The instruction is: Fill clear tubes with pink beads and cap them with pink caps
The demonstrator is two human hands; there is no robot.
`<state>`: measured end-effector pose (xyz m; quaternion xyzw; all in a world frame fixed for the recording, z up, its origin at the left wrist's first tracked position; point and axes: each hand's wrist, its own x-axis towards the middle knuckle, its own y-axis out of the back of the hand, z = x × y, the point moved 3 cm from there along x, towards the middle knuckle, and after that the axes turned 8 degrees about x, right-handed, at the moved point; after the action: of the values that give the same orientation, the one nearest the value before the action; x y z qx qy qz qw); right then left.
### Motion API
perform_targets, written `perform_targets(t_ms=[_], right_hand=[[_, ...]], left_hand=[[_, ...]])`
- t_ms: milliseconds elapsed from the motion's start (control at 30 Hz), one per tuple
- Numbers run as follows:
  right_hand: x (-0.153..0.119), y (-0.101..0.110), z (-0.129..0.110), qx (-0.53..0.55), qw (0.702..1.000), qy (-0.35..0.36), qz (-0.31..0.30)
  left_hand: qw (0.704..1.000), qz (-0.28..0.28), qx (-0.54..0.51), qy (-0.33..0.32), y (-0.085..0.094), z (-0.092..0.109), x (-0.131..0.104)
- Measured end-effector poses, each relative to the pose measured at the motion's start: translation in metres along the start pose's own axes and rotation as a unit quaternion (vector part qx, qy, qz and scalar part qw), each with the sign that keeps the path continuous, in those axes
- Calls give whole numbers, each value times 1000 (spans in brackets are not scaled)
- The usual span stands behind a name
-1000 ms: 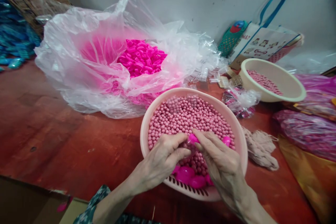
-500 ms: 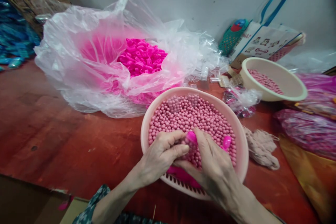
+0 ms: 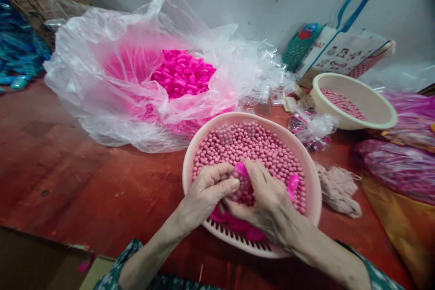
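Note:
Both hands meet over a pale pink basket (image 3: pixel 314 190) filled with small pink beads (image 3: pixel 258 145). My left hand (image 3: pixel 207 192) is closed, its thumb and fingers pinching the left side of a clear piece with beads in it (image 3: pixel 243 188). A bright pink cap (image 3: pixel 241 169) tops that piece. My right hand (image 3: pixel 272 197) grips the same piece from the right, fingers curled round it. Another bright pink piece (image 3: pixel 293 182) lies on the beads at the right. More bright pink pieces (image 3: pixel 238 224) sit at the basket's near side, partly under my hands.
A plastic bag (image 3: pixel 98 113) of bright pink pieces stands behind left, with clear plastic pieces (image 3: pixel 267 93) beside it. A cream bowl (image 3: pixel 356 120) with beads, a yarn bundle (image 3: pixel 340 190) and wrapped purple packs (image 3: pixel 397 170) lie right. Blue packets (image 3: pixel 20 50) are far left.
Both hands have shifted slightly up and left with the clear piece between them. More of the bright pink pieces at the basket's near side now shows.

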<state>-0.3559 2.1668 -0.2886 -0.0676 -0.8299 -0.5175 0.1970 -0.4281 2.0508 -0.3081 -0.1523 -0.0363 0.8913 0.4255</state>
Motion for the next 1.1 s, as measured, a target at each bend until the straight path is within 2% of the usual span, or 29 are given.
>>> perform_targets(t_ms=[133,233,300,400,533,700,900,1100], right_hand=[[3,21,8,147,984,-77,-56],[0,33,13,194,977,-71,-52],[-5,32,13,170,985,-25,-34],[-13,23,8,54,997,50,11],[-12,16,4,-65,995,75,31],[-3,16,6,-16,994,98,52],[-6,6,-4,-167,980,93,50],[-4,9,-6,-80,985,82,128]], left_hand=[[997,-18,-72,20,-1,-1,2],[996,-31,-74,24,-2,-2,3],[997,-38,-65,28,-2,-3,3],[998,-33,-53,25,-1,-4,2],[996,-53,-66,29,0,-3,2],[993,-68,-90,30,0,0,2],[993,-38,-108,36,0,-1,2],[990,-36,-133,40,0,1,3]])
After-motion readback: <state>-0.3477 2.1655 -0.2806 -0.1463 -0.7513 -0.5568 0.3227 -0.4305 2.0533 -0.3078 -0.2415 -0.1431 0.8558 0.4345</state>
